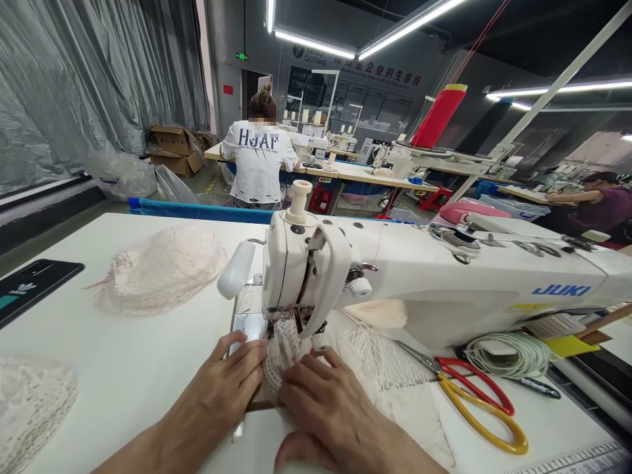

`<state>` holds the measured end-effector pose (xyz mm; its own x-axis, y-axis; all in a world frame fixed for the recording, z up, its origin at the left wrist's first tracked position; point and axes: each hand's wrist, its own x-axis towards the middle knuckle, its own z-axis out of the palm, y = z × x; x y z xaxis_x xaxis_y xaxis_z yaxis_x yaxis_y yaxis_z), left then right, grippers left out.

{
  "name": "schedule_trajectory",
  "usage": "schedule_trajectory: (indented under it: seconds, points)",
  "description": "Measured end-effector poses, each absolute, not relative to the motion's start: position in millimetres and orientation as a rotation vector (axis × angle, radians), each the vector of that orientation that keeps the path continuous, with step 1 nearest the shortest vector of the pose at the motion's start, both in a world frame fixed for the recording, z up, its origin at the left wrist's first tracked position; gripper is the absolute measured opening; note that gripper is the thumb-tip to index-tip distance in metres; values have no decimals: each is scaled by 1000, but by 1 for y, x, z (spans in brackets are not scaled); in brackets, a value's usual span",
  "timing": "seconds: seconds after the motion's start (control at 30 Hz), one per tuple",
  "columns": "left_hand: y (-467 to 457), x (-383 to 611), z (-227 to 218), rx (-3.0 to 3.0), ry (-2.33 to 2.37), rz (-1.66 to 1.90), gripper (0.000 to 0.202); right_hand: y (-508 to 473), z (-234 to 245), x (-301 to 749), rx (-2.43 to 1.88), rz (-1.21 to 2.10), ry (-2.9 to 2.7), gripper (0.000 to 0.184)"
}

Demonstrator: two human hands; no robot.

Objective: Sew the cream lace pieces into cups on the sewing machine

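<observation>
A piece of pale lace (274, 372) is lying under the needle end of the white sewing machine (424, 276), between the two hands, and it is serving here as the clock's center, with twelve pointing away from the wearer. The left hand (230, 378) is resting at about nine o'clock, palm down, its forearm slanting in from seven; its fingers are stretching forward, slightly spread and barely bent, the longer ones meeting the lace's left edge while another is touching the metal plate (248, 326). The right hand (323, 395) is lying at four o'clock, its forearm coming from five, wrist low and knuckles arching; its fingers are curling down onto the lace's right side, their tips hiding, so whether they are pinching it I cannot tell. Fringed cloth (388, 359) is spreading at three o'clock, with scissors (476, 398) lying beyond it and a coil of cord (513, 353) sitting just past their handles. A lace heap (165, 270) is resting at ten o'clock, another stack (34, 411) at nearly nine. At twelve, far off, a person in a white shirt (261, 161) is facing away.
</observation>
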<state>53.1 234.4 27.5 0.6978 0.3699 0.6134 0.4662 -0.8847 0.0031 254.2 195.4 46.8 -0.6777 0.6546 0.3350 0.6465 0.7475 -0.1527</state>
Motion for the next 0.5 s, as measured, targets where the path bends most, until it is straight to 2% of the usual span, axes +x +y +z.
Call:
schedule_trajectory:
  seconds: [0.07,0.23,0.5]
  points:
    - [235,52,26,-2778,-713,-888,33,194,45,253,-1002,25,-2577,43]
    - [236,50,20,-2832,-774,-834,25,194,40,251,-1021,11,-2530,14]
    - [237,49,18,-2888,-784,-935,22,197,35,250,-891,77,-2471,17]
